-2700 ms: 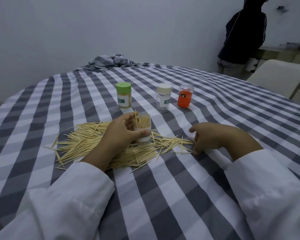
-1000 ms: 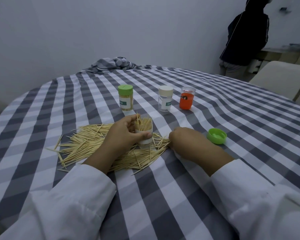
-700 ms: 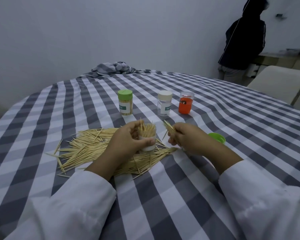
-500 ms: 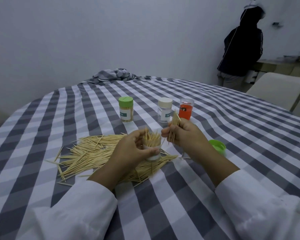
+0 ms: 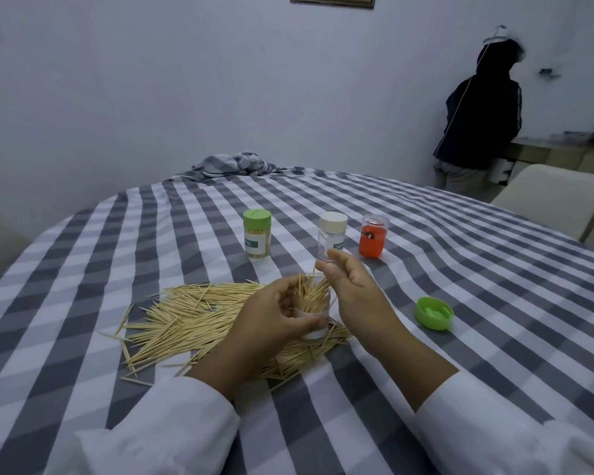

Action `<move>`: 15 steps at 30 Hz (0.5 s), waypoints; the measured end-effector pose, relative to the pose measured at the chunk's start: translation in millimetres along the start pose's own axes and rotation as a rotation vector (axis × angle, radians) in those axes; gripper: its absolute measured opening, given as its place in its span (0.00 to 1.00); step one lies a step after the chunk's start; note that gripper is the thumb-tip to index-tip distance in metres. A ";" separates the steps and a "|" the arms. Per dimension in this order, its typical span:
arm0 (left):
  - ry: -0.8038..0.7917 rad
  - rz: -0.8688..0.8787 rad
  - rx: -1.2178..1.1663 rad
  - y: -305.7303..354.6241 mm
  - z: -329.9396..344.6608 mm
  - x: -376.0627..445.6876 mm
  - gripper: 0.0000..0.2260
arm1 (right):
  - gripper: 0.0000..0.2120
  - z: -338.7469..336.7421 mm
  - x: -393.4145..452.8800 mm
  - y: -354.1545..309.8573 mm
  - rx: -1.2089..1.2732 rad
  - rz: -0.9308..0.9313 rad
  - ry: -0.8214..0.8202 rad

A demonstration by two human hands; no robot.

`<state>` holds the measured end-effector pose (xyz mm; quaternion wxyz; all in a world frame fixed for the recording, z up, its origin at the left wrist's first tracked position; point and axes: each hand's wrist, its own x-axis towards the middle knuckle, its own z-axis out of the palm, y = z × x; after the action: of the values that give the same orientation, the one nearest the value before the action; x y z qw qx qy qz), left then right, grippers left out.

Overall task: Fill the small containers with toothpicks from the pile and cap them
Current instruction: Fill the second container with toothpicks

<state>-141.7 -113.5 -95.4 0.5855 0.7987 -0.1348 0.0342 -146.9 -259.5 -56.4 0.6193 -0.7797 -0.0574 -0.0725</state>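
**— Where do you have the container you're filling?**

— My left hand (image 5: 271, 317) is wrapped around the small clear container (image 5: 312, 315), thumb across its front, holding it upright on the near edge of the toothpick pile (image 5: 199, 313). It's packed with toothpicks standing on end, tips fanning out above the rim.

**— And your right hand?**

— My right hand (image 5: 350, 289) is just to the right of the mouth, fingers loose and spread. Its thumb seems to touch the splayed tips; I can't tell if it pinches any.

**— What does the next move turn on?**

— The sticks' long axis is vertical and they lean outward, so I judge they need tamping straight down before a cap will seat. The green cap (image 5: 433, 313) lies open side up on the table (image 5: 460, 269), well to the right of my right hand, so that's the nearer hand to fetch it.

**— The other containers?**

— Three stand beyond my hands. The green-capped container (image 5: 257, 233), farthest left, is full of toothpicks and closed. The white-capped container (image 5: 332, 236), just past my right fingertips, looks clear and empty. The orange container (image 5: 374, 235) to its right has no cap on; I can't make out its contents.
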 end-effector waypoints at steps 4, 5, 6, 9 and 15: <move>0.006 0.006 0.009 0.4 0.2 0.2 0.33 | 0.16 -0.5 -1.3 -0.9 -0.039 -0.040 0.034; 0.006 0.006 0.018 0.8 0.0 0.2 0.33 | 0.15 0.0 -1.7 -0.1 -0.071 -0.051 0.033; 0.005 0.008 0.028 1.5 -0.2 0.2 0.34 | 0.14 1.0 -2.3 1.4 -0.105 -0.062 0.027; 0.002 0.025 0.058 2.9 0.0 0.0 0.29 | 0.13 4.1 -2.3 7.2 -0.223 -0.083 0.005; 0.013 0.029 0.087 4.3 -0.4 -1.1 0.31 | 0.09 -4.1 -2.2 1.2 -0.264 -0.138 0.000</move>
<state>-143.9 -114.1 -91.6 0.5504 0.8211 -0.1412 0.0538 -149.0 -263.8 -57.0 0.5049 -0.8486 -0.1007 -0.1218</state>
